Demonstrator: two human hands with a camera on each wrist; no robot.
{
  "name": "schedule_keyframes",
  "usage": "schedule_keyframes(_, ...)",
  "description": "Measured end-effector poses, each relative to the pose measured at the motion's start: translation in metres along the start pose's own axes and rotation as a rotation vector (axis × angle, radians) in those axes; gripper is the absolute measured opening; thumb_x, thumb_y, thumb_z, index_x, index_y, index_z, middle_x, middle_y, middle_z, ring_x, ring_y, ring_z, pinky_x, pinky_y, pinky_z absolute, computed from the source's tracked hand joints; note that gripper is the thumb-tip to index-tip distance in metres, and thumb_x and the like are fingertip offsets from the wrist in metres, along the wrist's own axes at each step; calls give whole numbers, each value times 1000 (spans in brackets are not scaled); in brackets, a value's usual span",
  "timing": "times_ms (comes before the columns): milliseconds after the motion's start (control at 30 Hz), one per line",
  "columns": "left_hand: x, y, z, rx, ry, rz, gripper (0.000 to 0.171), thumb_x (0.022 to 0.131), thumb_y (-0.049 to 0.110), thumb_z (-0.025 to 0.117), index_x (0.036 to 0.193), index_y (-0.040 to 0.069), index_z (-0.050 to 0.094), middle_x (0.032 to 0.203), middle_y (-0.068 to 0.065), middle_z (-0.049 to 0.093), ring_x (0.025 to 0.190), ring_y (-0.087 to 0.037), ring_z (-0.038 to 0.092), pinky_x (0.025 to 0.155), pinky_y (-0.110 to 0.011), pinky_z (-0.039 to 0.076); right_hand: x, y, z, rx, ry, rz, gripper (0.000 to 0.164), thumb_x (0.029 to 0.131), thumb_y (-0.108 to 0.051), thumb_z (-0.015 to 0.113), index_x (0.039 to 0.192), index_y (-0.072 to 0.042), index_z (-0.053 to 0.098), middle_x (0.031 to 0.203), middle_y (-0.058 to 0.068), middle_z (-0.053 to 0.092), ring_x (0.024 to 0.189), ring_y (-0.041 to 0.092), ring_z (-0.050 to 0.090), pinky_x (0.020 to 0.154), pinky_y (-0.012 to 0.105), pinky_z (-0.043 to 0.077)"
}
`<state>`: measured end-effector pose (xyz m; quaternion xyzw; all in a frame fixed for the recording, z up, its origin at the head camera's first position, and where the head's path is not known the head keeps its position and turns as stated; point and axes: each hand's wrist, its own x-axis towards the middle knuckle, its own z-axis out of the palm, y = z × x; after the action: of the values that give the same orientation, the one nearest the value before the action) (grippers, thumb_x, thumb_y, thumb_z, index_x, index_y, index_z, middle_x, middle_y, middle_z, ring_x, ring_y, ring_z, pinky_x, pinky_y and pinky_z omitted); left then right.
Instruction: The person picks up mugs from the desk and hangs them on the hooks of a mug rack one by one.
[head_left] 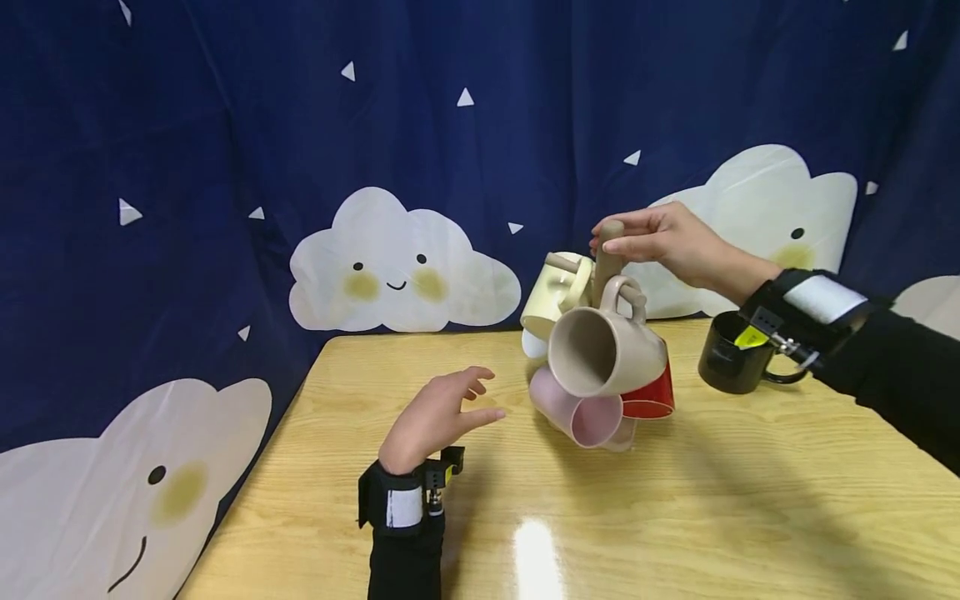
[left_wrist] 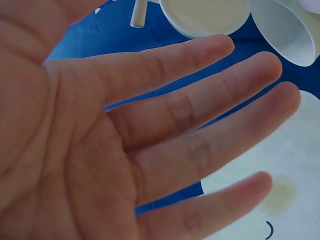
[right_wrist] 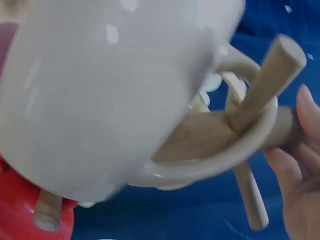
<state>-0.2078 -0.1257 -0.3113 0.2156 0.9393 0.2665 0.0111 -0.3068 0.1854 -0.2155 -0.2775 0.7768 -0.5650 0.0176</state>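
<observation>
My right hand point(head_left: 675, 242) grips the top of a wooden mug tree's post point(head_left: 609, 250), with the thumb in front and the fingers behind. A beige mug point(head_left: 637, 350) hangs by its handle from an upper peg, nearest the camera. On the left side hangs a cream-yellow mug point(head_left: 542, 304). Lower down are a lilac mug point(head_left: 555, 400) and a red mug point(head_left: 656, 396), partly covered by the beige one. The mugs hide the tree's base. My left hand point(head_left: 442, 412) is held left of the tree, fingers apart and touching nothing; its palm point(left_wrist: 95, 145) fills much of the left wrist view.
A black mug point(head_left: 731, 358) stands upright on the wooden table point(head_left: 360, 375) at the right, behind my right wrist. A dark blue curtain point(head_left: 420, 133) with cloud shapes hangs along the table's back and left side.
</observation>
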Motion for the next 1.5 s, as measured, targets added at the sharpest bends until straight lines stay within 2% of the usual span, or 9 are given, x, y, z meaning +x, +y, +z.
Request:
schedule_keyframes(267, 4, 4, 1, 5, -3, 2, 49, 85, 33, 64, 126, 8, 52, 113, -10, 64, 103, -24, 60, 86, -39, 49, -14, -12, 23, -125, 312, 101, 31, 84, -15, 67, 113, -5, 65, 79, -19, 67, 72, -3, 62, 67, 14, 50)
schedule_keyframes(500, 8, 7, 4, -2, -20, -2, 51, 85, 35, 63, 127, 8, 52, 113, -12, 64, 104, -25, 60, 85, -39, 49, -23, -22, 41, -348, 563, 200, 35, 82, -30, 69, 110, -9, 67, 97, 6, 70, 67, -4, 59, 61, 12, 49)
schedule_keyframes(600, 9, 9, 5, 0, -19, -2, 51, 85, 35, 64, 127, 9, 52, 112, -11, 64, 103, -25, 60, 85, -39, 49, -24, -25, 31, -427, 494, 207, 41, 80, -33, 70, 112, -7, 67, 103, 14, 68, 75, 0, 60, 61, 12, 47)
schedule_keyframes(733, 8, 10, 6, -5, -22, -9, 49, 86, 34, 63, 127, 10, 52, 112, -10, 64, 103, -24, 60, 85, -38, 49, -19, -29, 4, -490, 207, 185, 47, 82, -32, 69, 119, -5, 62, 107, 13, 68, 88, 5, 62, 71, 16, 51)
schedule_keyframes(867, 8, 11, 7, -3, -27, -7, 49, 85, 34, 64, 126, 9, 52, 113, -10, 64, 104, -24, 60, 85, -39, 49, -9, -28, -20, -414, -89, 192, 44, 86, -25, 65, 126, -8, 57, 113, 6, 66, 98, 6, 62, 85, 24, 51)
schedule_keyframes(967, 10, 12, 9, -5, -38, 14, 49, 85, 33, 65, 125, 9, 53, 112, -9, 64, 103, -23, 60, 85, -38, 50, -2, -23, -28, -340, -197, 194, 39, 87, -19, 63, 124, -7, 57, 110, 3, 68, 99, 11, 63, 88, 28, 51)
schedule_keyframes(1067, 11, 12, 10, -9, -55, 40, 48, 84, 33, 66, 124, 9, 54, 110, -8, 65, 102, -22, 61, 85, -37, 50, -1, -16, -27, -265, -188, 180, 37, 87, -14, 63, 121, -3, 57, 103, 1, 69, 95, 13, 64, 85, 29, 52)
schedule_keyframes(1233, 10, 13, 10, -5, -51, 38, 48, 84, 32, 66, 124, 9, 54, 111, -8, 65, 103, -22, 61, 84, -37, 50, -8, -10, -13, -146, -55, 139, 38, 85, -12, 65, 120, 1, 57, 98, -5, 70, 90, 10, 66, 78, 29, 54)
schedule_keyframes(1500, 8, 14, 10, 20, -43, 34, 48, 83, 31, 67, 123, 7, 54, 109, -9, 65, 101, -23, 62, 83, -37, 50, -25, -20, 12, -182, 145, 165, 38, 86, -10, 63, 121, 4, 55, 98, 1, 70, 79, 2, 65, 72, 26, 55)
